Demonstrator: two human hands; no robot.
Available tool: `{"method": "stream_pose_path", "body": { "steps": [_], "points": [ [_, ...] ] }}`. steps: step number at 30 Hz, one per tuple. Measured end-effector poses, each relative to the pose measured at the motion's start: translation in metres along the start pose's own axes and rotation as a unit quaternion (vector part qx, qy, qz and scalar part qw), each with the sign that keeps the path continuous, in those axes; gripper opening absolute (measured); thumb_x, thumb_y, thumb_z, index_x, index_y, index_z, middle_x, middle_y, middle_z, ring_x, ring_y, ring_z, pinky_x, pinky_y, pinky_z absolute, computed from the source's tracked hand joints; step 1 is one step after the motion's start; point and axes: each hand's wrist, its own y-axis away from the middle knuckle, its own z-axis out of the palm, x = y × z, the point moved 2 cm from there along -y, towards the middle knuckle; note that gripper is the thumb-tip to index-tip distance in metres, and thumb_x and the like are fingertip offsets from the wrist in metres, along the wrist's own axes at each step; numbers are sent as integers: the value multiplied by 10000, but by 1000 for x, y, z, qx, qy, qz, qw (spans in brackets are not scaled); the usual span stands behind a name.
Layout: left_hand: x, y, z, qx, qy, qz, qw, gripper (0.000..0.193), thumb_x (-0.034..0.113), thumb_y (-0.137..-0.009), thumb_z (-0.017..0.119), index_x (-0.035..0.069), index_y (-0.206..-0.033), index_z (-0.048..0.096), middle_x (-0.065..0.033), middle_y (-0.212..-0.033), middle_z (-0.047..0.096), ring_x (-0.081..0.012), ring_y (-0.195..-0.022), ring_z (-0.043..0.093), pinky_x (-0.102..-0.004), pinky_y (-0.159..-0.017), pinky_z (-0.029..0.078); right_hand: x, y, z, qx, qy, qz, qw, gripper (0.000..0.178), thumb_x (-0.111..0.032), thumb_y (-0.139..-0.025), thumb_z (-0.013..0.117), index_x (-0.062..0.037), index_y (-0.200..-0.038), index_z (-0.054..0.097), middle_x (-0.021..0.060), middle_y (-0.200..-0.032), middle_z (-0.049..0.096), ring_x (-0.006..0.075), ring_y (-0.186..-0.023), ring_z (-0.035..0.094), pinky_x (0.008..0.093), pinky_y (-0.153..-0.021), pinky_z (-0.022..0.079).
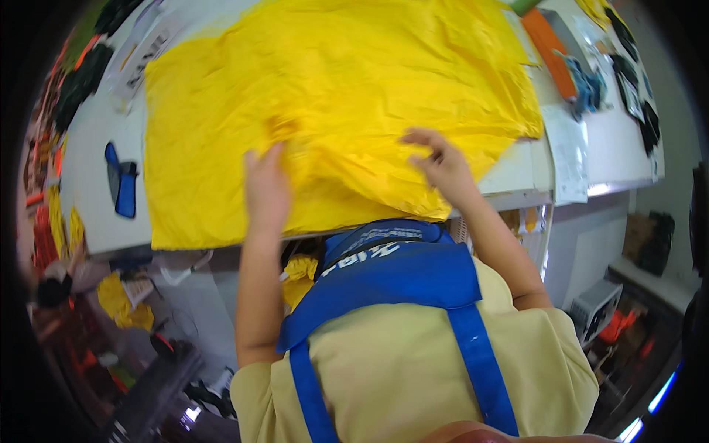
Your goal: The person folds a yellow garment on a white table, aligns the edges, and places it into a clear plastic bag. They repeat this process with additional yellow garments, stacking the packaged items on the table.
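A wide sheet of thin yellow fabric (pixel 354 74), wrinkled all over, is spread across the white table. Its near edge hangs at the table's front, by my blue apron (pixel 384 277). My left hand (pixel 267 184) is over the left middle of the fabric, fingertips at a small bunched spot; motion smears the fingers, so their grip cannot be made out. To the right, my right hand (pixel 447 173) hovers over the fabric, thumb and forefinger apart and the other fingers curled, with nothing seen in it. Between the hands a loose fold (pixel 369 181) bulges toward me.
At left on the white table (pixel 96 225) lies a blue and dark object (pixel 122 181) of unclear kind. An orange strip (pixel 550 55), a crumpled blue cloth (pixel 588 88) and a clear sheet (pixel 569 159) lie at right. Yellow cloth (pixel 122 303) sits below the table at left.
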Motion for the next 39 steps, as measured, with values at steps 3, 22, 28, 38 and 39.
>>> {"method": "stream_pose_path", "body": {
  "steps": [3,22,28,38,39],
  "points": [
    [-81,32,1,-71,122,-118,983,453,-69,-770,515,-2,-1215,564,-186,-1131,496,-321,-1070,519,-349,-891,455,117,-33,-140,372,33,108,921,441,-242,-817,728,-33,-1156,539,27,-773,554,119,-557,503,249,-439,414],
    [-206,51,-31,-18,7,35,999,245,-84,-816,509,47,-980,636,-156,-998,581,-287,-888,588,-338,-747,487,155,7,15,38,599,-94,794,681,-562,-852,533,-271,-1441,356,79,-1547,203,428,-1410,108,682,-1061,59],
    [-157,99,12,27,339,-334,879,254,262,-861,670,56,-990,595,-49,-938,552,-146,-830,569,-259,-477,505,163,6,15,55,627,-89,772,670,-572,-875,493,-272,-1453,332,110,-1555,162,445,-1406,96,706,-1040,73],
    [-208,138,30,-65,105,-85,989,178,50,-870,519,-2,-1011,614,-171,-873,640,-312,-833,640,-324,-732,488,181,-10,3,136,591,26,794,654,-551,-930,383,-258,-1492,222,130,-1566,104,486,-1396,72,766,-982,85],
    [-217,142,36,-127,56,-41,989,175,56,-867,516,3,-998,619,-172,-895,647,-307,-834,636,-318,-737,485,182,-12,3,141,593,36,792,652,-551,-931,383,-263,-1492,220,128,-1566,104,486,-1396,73,766,-982,87]
  ]
}}
